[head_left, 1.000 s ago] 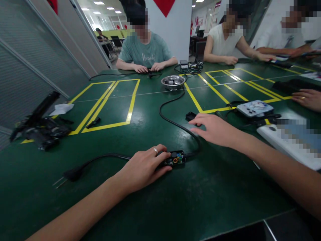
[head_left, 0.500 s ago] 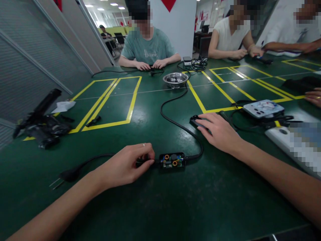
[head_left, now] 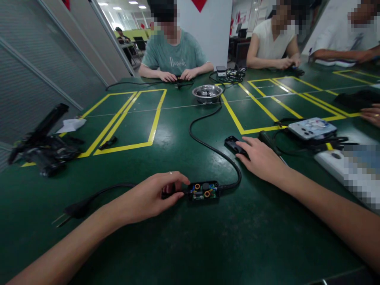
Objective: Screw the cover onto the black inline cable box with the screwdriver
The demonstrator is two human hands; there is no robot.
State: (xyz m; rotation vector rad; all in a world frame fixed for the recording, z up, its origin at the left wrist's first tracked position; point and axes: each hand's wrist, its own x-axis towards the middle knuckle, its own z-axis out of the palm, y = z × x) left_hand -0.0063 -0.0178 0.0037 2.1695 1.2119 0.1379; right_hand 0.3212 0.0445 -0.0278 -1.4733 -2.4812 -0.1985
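Note:
In front of me lies an opened black box point(head_left: 203, 191) with a small circuit board and two copper-coloured coils showing inside. My left hand point(head_left: 160, 194) is closed around the power cord point(head_left: 126, 185) just left of the box, its index fingertip at the box's edge. That cord ends in a two-pin plug point(head_left: 77, 209) at the lower left. Farther right, my right hand point(head_left: 261, 158) grips the near end of a black plastic cover point(head_left: 234, 144) between thumb and fingers, at the table surface. Another black cable point(head_left: 204, 141) curves from the box's right end toward the back.
A metal bowl point(head_left: 207, 92) holding small dark parts stands mid-table. A screwdriver-like handle point(head_left: 268, 141), a phone point(head_left: 312, 128) and a white case point(head_left: 341, 170) sit right. Dark gear point(head_left: 44, 146) lies left. Several people work across the table.
My left index finger has stretched right to the edge of the box. My right hand has shifted slightly right and down, uncovering more of the black cover.

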